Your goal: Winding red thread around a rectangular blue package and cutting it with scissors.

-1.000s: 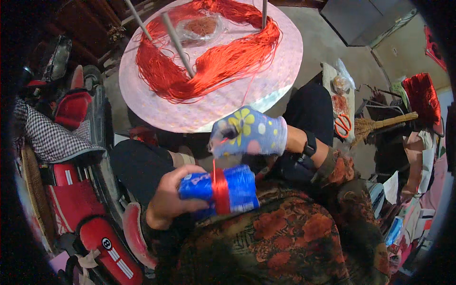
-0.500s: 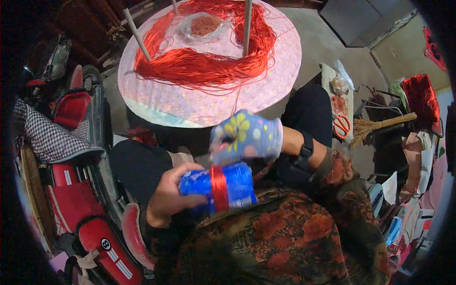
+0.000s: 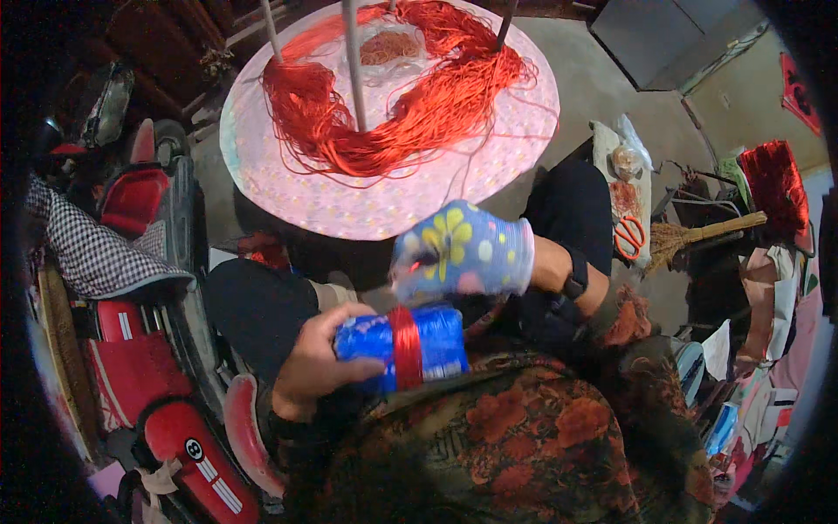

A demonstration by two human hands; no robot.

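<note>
My bare left hand (image 3: 312, 360) grips a blue plastic-wrapped packet (image 3: 443, 341) at its left end, thumb across the front. Shiny red cord (image 3: 407, 348) is wound in a band round the packet's middle. Just above it, my right hand (image 3: 458, 251), in a grey-blue flowered glove, is closed, its fingers partly smeared by motion. A thin strand runs down to the glove from a big red skein (image 3: 371, 150), so the hand appears to hold the cord. That skein lies looped round upright posts (image 3: 355, 74) on a round pink-covered tabletop (image 3: 301, 208).
Inside the skein sits a clear plastic bag (image 3: 390, 48) of reddish strands. To the right are orange-handled scissors (image 3: 628, 236) on a narrow board, a straw broom (image 3: 698, 231) and a red shiny bundle (image 3: 774, 188). A red-and-black wheeled vehicle (image 3: 179, 437) stands at my left.
The round top has turned, carrying skein and posts round, and one post now stands near the front middle. My gloved hand has shifted slightly right; the packet stays in my left hand.
</note>
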